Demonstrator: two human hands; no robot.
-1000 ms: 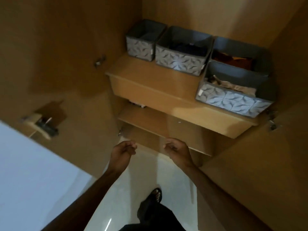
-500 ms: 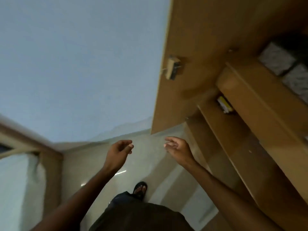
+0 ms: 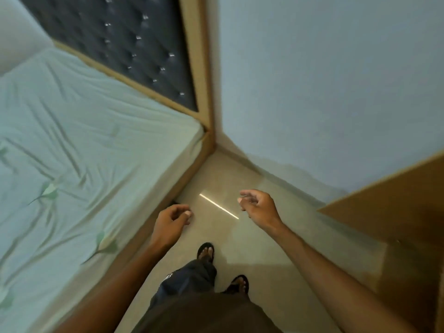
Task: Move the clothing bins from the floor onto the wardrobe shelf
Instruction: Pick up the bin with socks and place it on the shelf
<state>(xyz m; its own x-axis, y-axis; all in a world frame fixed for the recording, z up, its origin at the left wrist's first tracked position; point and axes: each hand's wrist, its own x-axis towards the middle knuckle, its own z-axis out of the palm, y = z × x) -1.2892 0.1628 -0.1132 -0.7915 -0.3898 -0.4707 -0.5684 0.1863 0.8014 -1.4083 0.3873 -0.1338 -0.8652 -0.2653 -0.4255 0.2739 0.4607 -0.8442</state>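
Observation:
No clothing bin shows in the head view now. My left hand hangs over the floor beside the bed edge, fingers loosely curled and holding nothing. My right hand is a little higher and to the right, fingers apart and bent, also holding nothing. At the right edge stands a brown wooden wardrobe door. The wardrobe shelf is out of sight.
A bed with a pale green sheet fills the left side, under a dark tufted headboard. A narrow strip of glossy beige floor runs between bed and wardrobe, ending at a pale blue wall. My feet in sandals stand below.
The view has swung left, away from the wardrobe shelves and their grey bins, to the bed and wall. Both hands stay in front of me with nothing in them.

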